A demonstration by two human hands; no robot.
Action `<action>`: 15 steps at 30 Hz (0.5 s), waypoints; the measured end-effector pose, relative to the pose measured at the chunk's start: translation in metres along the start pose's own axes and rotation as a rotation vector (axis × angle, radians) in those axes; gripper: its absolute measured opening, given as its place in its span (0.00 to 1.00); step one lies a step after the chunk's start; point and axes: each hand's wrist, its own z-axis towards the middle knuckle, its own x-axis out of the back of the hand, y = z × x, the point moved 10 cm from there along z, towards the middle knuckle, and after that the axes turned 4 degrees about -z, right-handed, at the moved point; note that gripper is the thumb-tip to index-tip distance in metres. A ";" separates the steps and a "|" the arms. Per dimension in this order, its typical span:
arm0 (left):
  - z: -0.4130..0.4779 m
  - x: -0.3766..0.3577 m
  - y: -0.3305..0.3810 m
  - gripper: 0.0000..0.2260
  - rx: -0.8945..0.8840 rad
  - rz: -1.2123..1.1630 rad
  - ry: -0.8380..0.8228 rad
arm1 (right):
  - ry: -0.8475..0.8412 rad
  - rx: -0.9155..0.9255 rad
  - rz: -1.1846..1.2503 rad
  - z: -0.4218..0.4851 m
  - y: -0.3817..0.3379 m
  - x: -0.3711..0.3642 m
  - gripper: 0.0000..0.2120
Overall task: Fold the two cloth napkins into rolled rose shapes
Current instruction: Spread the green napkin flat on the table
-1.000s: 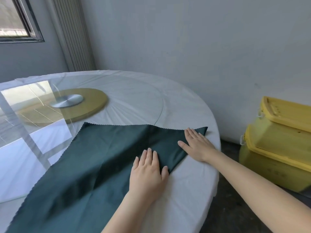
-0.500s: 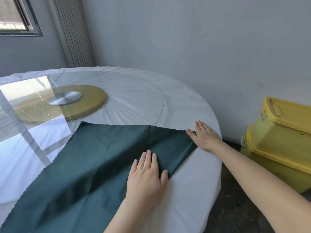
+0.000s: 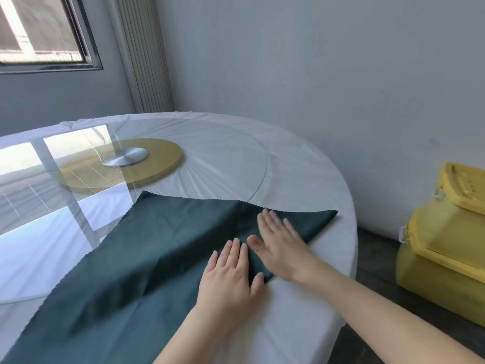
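A dark green cloth napkin (image 3: 147,253) with zigzag edges lies folded into a triangle on the round table, one point reaching right toward the table's edge. My left hand (image 3: 231,277) rests flat, fingers together, on the napkin's near folded edge. My right hand (image 3: 278,243) lies flat on the cloth just beside it, fingers pointing away and slightly blurred. Neither hand grips the cloth. Only one napkin is in view.
The table (image 3: 309,319) has a white cover and a glass turntable (image 3: 228,158) over a yellow disc (image 3: 168,156) with a metal hub. Stacked yellow plastic bins (image 3: 446,245) stand on the floor at the right. A grey wall runs close behind.
My right hand has slid back left from the napkin's right tip to beside my left hand. The left hand has stayed pressed on the fold.
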 end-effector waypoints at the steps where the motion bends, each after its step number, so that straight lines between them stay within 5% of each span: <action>1: 0.000 0.000 0.000 0.44 0.000 0.003 -0.002 | -0.022 0.015 0.001 -0.003 -0.007 -0.008 0.60; 4: 0.001 -0.001 0.000 0.45 0.002 0.026 -0.012 | -0.036 -0.007 -0.050 -0.001 0.007 -0.016 0.58; 8: 0.000 0.001 0.000 0.45 0.001 0.044 -0.010 | -0.056 -0.091 -0.092 0.005 0.042 -0.015 0.37; 15: -0.002 0.002 0.000 0.45 0.000 0.032 -0.001 | -0.044 -0.182 -0.120 0.017 0.092 -0.008 0.37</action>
